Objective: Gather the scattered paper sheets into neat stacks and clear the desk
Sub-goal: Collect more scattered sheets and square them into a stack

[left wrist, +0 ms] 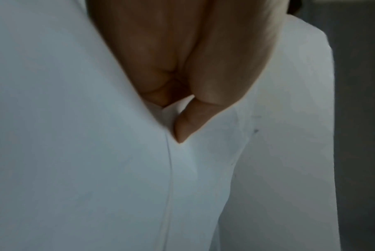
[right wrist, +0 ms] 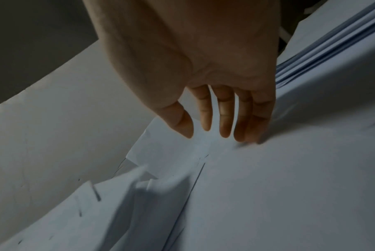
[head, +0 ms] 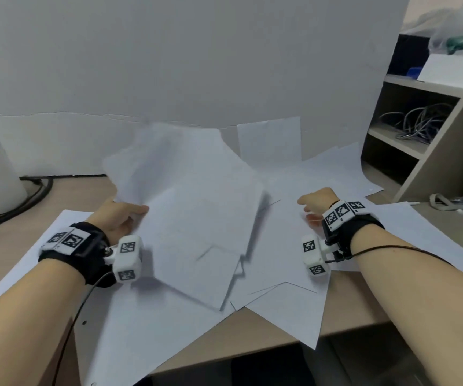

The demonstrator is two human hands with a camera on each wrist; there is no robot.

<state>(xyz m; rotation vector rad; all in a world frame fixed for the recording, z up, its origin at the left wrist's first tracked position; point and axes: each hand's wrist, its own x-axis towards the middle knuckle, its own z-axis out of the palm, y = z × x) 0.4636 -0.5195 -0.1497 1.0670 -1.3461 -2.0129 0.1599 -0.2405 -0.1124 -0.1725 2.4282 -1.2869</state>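
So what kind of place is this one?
Probably an office or lab workstation: a desk strewn with white sheets, shelves holding coiled cables, and a white backdrop board behind.

the left hand (head: 119, 215) is closed, thumb on top, pinching the near edge of a lifted bunch of white paper sheets (head: 194, 196). the right hand (head: 318, 203), to the right of that bunch, is spread palm down with straight fingers (right wrist: 225, 118), their tips touching a flat sheet. both forearms reach forward, each wrist wearing a black band with a white marker block.
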